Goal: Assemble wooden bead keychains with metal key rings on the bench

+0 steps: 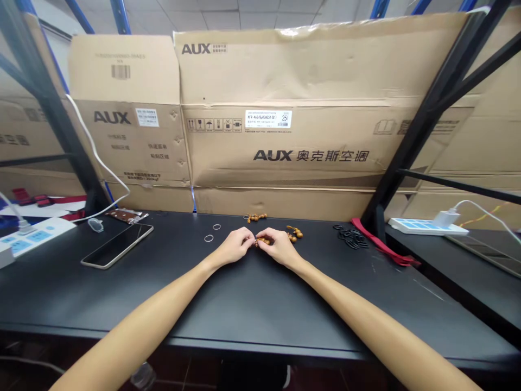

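Both my hands meet at the middle of the black table (252,304). My left hand (234,245) and my right hand (279,245) are closed in a pinch on a string of brown wooden beads (293,234) that trails off to the right of my right hand. A second short bead piece (256,217) lies further back by the cardboard. Two small metal rings (209,238) lie on the table just left of my left hand.
A phone (117,245) lies face up at the left, near a white power strip (35,236) and a small packet (126,216). Black rings (352,238) and a red strap (382,247) lie at the right. Large cardboard boxes (301,136) wall off the back.
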A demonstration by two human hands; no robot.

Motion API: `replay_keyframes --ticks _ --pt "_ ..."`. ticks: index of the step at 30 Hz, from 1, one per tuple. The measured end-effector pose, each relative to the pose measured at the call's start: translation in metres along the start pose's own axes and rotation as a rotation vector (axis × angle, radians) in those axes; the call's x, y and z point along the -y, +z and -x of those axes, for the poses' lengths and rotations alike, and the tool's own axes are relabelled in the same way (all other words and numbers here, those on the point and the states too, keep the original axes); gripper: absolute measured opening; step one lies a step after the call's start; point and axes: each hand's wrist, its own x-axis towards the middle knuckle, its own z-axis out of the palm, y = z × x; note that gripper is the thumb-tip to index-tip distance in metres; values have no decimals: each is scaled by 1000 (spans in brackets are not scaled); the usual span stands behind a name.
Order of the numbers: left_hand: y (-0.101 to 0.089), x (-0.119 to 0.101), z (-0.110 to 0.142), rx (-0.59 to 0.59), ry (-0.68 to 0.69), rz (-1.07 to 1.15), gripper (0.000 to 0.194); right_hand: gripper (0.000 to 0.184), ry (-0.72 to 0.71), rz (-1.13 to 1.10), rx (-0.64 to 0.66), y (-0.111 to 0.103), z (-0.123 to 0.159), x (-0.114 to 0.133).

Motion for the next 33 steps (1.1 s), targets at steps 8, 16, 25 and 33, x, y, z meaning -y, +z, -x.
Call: replay_keyframes --ticks 8,16,25,33 --pt "-1 -4 1 6 58 -52 22 9 85 -189 46 0 0 -3" --pt "0 -1 1 -20 116 -68 22 12 155 -286 57 0 -2 -9" --pt "-2 -5 0 -51 75 -6 22 12 -19 -26 -67 -3 1 -1" --pt "-1 -3 1 -34 21 72 24 14 -234 141 -89 -1 1 -7"
